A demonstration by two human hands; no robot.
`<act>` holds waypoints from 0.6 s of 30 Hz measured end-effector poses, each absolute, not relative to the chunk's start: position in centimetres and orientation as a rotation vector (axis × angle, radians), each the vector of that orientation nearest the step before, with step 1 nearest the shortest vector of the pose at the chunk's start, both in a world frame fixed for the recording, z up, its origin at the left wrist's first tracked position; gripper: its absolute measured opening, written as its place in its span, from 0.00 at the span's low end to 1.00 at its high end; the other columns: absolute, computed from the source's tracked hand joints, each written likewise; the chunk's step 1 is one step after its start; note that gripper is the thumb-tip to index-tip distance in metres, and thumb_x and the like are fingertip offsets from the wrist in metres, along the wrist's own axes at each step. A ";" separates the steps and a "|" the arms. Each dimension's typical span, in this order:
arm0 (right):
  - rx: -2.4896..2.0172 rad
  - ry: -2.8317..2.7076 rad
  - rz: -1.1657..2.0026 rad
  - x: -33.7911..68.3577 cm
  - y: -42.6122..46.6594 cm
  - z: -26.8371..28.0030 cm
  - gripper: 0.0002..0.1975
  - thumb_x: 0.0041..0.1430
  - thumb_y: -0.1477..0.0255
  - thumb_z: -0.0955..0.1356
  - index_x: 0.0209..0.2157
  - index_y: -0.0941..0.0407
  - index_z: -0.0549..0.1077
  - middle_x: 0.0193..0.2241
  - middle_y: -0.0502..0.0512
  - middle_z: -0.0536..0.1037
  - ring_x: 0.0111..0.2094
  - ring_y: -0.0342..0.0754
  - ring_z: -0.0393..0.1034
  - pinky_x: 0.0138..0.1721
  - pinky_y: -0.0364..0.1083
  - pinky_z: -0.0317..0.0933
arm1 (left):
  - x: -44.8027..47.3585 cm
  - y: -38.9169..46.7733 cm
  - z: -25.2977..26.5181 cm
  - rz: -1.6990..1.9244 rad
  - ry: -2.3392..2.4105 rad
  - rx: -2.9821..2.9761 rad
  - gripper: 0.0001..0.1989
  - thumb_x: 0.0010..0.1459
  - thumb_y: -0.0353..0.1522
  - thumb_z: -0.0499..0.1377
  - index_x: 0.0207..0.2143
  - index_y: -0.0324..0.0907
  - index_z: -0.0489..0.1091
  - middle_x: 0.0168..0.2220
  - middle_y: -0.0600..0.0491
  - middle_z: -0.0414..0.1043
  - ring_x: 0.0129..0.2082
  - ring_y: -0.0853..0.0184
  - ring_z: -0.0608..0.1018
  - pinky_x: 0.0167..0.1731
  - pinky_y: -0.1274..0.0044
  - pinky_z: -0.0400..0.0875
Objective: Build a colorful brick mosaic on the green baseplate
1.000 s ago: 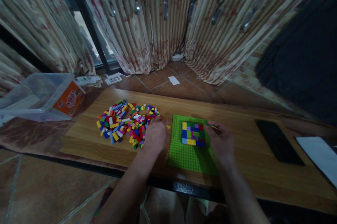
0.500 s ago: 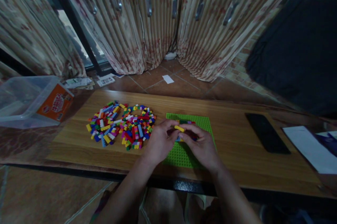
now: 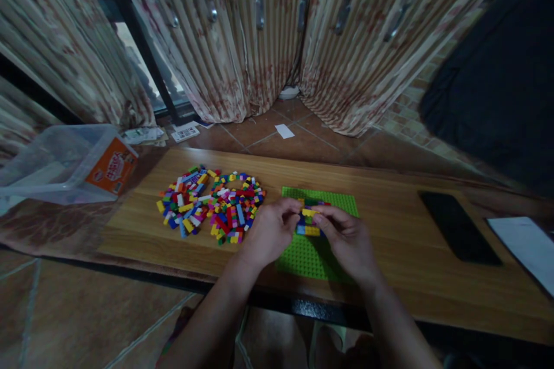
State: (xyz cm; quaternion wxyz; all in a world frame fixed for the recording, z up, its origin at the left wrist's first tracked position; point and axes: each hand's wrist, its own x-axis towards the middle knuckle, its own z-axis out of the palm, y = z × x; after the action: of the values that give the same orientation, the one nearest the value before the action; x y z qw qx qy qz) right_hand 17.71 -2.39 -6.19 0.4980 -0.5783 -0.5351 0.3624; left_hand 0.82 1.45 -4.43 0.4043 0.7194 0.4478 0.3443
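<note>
A yellow toy brick (image 3: 309, 213) is pinched by its right end between the thumb and fingers of my right hand (image 3: 348, 239). My left hand (image 3: 270, 230) is closed, its fingertips at the brick's left end; whether they grip anything is hidden. Both hands are over a green studded baseplate (image 3: 303, 259). Built bricks stand on the plate around my fingertips, among them a yellow brick (image 3: 312, 231) and a light blue brick (image 3: 300, 230). My fingers cover part of this build.
Two heaps of mixed bricks, a left heap (image 3: 186, 207) and a right heap (image 3: 236, 216), lie on the wooden table (image 3: 389, 213). A black phone-like slab (image 3: 459, 227) and white paper (image 3: 523, 248) are at the right. A clear plastic bin (image 3: 64, 167) stands at the left.
The view has shifted, so the scene sits farther right. The yellow brick has turned more level, and my left fingertips have moved toward its left end, exposing more of the build.
</note>
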 end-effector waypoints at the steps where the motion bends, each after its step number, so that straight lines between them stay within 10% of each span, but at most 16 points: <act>1: -1.408 -1.311 0.855 17.8 -2.4 -6.3 0.11 0.56 0.62 0.69 0.39 0.52 0.78 0.38 0.53 0.81 0.39 0.51 0.75 0.42 0.52 0.68 | 0.5 1.6 -4.3 0.844 1.196 1.892 0.10 0.57 0.25 0.55 0.38 0.41 0.72 0.37 0.53 0.77 0.37 0.69 0.78 0.39 0.78 0.73; 18: -1.455 -2.062 0.082 11.1 -2.3 -8.1 0.08 0.61 0.74 0.65 0.38 0.56 0.76 0.34 0.55 0.79 0.35 0.52 0.71 0.39 0.50 0.60 | -3.0 2.2 -5.3 0.562 1.748 2.172 0.16 0.51 0.20 0.53 0.40 0.41 0.73 0.36 0.50 0.77 0.39 0.65 0.77 0.43 0.75 0.71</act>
State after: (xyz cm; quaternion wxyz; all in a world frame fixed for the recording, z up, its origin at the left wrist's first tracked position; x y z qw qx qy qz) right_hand 11.11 -2.34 -8.12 0.3034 -0.5489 -0.7782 0.0310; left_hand -3.02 2.20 -5.30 0.1484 0.7553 0.6077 0.1953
